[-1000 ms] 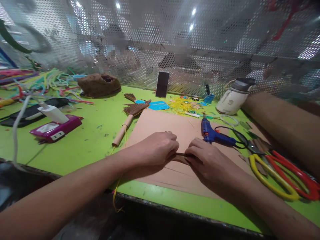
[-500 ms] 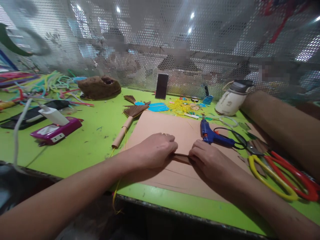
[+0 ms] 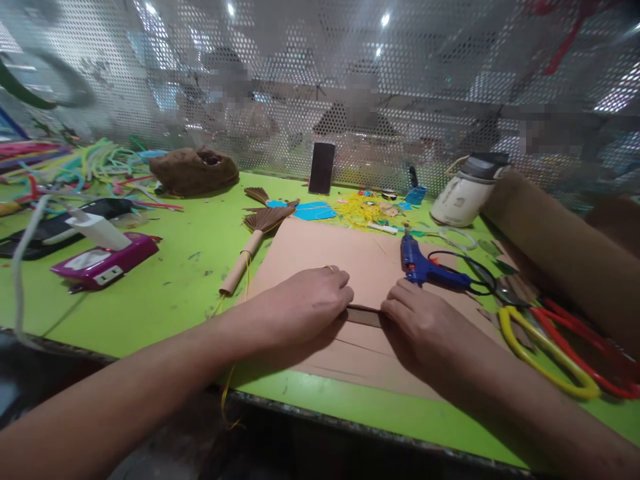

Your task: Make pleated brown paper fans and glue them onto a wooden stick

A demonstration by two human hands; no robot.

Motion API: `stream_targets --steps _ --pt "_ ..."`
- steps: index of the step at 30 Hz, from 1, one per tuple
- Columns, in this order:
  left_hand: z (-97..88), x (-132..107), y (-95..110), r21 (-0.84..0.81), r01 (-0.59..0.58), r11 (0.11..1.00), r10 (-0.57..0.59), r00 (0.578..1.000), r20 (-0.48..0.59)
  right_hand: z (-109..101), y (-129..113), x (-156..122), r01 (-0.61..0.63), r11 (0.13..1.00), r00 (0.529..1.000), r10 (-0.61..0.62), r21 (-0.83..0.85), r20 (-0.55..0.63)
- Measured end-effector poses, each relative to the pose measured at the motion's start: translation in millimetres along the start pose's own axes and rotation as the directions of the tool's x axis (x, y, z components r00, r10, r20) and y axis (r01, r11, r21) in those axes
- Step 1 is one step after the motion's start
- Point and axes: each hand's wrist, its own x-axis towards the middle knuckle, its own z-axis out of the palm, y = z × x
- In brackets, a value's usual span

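Between my two hands lies a narrow folded strip of brown paper (image 3: 365, 316), above a larger brown paper sheet (image 3: 327, 247). My left hand (image 3: 313, 299) is closed on the strip's left end, fingers curled over its upper edge. My right hand (image 3: 419, 312) pinches the right end; its thumb is hidden. Just beyond that hand a blue glue gun (image 3: 429, 270) lies on the sheet. Scissors with yellow and red handles (image 3: 550, 347) are to the right. A paper tube with a fanned, fringed brown top (image 3: 243, 263) lies left of the sheet.
A purple power adapter (image 3: 107, 260) with a white charger and cable sits at left. A phone (image 3: 322, 168) stands at the back by yellow shreds (image 3: 365, 211). The white jug (image 3: 463, 195) stands near another person's forearm (image 3: 555, 247). The table's front edge (image 3: 350, 421) is close.
The strip between my hands has tilted, so more of its flat face shows. My hands stay nearly in place, slightly farther apart. The view has shifted a little.
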Motion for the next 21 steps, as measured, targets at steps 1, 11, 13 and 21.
stream_targets --steps 1,11,13,21 --pt "0.2 0 0 0.002 0.000 1.000 0.000 1.000 0.000 1 0 0 0.013 0.999 1.000 -0.012 -0.035 0.010" --pt "-4.2 6 -14 -0.375 0.137 0.917 -0.114 0.990 0.084 1 -10 -1 0.040 0.993 0.997 -0.046 -0.112 -0.058" --pt "-7.4 6 -14 -0.502 0.141 0.853 -0.075 0.986 0.150 -1 -14 0 0.059 0.989 0.994 -0.071 -0.133 -0.084" --pt "-0.7 8 -13 -0.782 0.378 0.495 -0.135 0.923 0.361 -3 -13 -1 0.094 0.989 0.985 -0.109 -0.113 -0.136"
